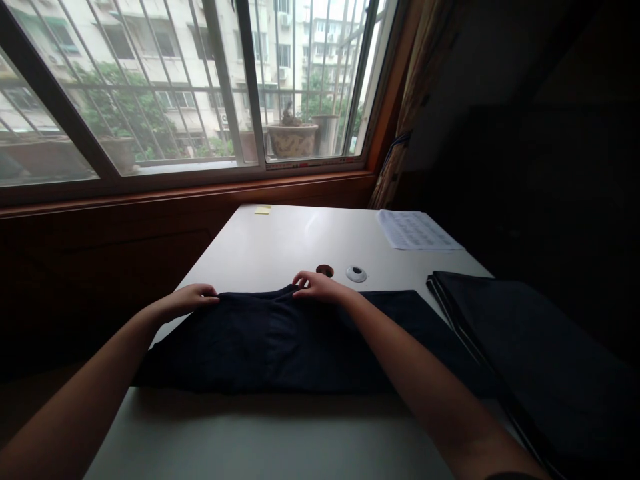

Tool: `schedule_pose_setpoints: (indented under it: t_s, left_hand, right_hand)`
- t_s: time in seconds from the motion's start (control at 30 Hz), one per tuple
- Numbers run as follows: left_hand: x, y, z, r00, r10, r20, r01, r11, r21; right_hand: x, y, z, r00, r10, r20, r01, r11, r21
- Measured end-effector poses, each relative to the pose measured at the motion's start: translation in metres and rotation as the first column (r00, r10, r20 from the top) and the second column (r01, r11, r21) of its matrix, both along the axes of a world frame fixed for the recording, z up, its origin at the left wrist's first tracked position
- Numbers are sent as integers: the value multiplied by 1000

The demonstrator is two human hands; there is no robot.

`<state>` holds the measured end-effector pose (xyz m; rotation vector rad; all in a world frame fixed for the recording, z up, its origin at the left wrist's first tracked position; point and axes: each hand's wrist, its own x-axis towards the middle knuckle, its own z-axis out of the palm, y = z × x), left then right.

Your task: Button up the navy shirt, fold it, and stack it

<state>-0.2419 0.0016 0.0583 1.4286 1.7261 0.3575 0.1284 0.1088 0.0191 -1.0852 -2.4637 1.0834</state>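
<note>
A dark navy piece of cloth (pixel 240 347), perhaps a garment, lies folded in a long band across the white table. My left hand (pixel 193 299) pinches its far edge near the left end, thumb and fingers closed on the fabric. Farther right along the same edge, my right hand (pixel 315 287) grips a slightly raised fold between thumb and fingers. Small wrinkles run through the cloth between and below my hands. My right forearm covers part of its right half.
A stack of dark folded cloth (pixel 520 333) lies at the table's right side. Printed sheets (pixel 417 231) rest at the back right, a yellow sticky note (pixel 263 209) at the back left. Behind my right hand are a cable hole (pixel 325 270) and a round cover (pixel 357 274). A barred window (pixel 250 87) stands behind the white table (pixel 280 243).
</note>
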Motion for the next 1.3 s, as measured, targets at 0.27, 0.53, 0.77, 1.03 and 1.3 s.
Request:
schedule_pose_setpoints:
  t_s: [0.27, 0.53, 0.77, 1.03, 1.3]
  left_hand:
    - [-18, 2, 18, 996, -44, 72, 41, 998, 44]
    - [-5, 23, -10, 945, -68, -319, 99, 992, 83]
    - [-4, 20, -19, 890, -50, -453, 175, 956, 238]
    - [78, 21, -12, 830, -199, -520, 472, 748, 466]
    - [164, 34, -44, 817, -220, -533, 527, 659, 537]
  right_hand:
    - [-4, 4, 9, 998, 60, -24, -60, 998, -1]
    - [-13, 12, -3, 992, -78, 97, 67, 991, 118]
    - [26, 3, 3, 963, -129, 237, 84, 978, 190]
    - [145, -1, 14, 897, -202, 392, 149, 976, 161]
    - [240, -1, 23, 865, -313, 393, 296, 949, 105]
